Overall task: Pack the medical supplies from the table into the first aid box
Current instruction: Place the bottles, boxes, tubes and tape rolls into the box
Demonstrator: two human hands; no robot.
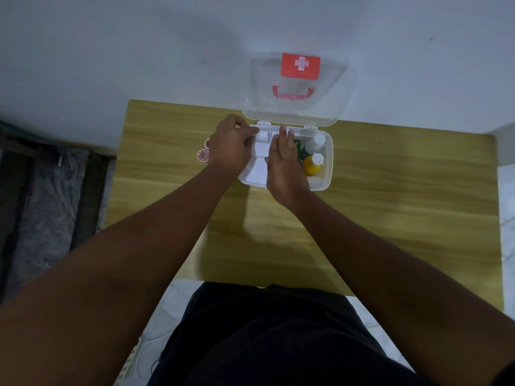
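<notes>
The white first aid box (328, 162) stands open at the far side of the wooden table (390, 204), its clear lid (262, 87) with a red cross label leaning back against the wall. Inside on the right are a yellow bottle (313, 164) and a dark bottle with a white cap (315, 144). A white tray (257, 168) fills the box's left part. My left hand (230, 147) pinches a small white round item (262, 135) at the tray's far corner. My right hand (284, 165) lies flat over the tray's middle, fingers stretched out.
A small pink round item (202, 156) lies on the table just left of the box, partly hidden by my left hand. A white wall rises behind the table. Dark fabric lies on the floor at the left.
</notes>
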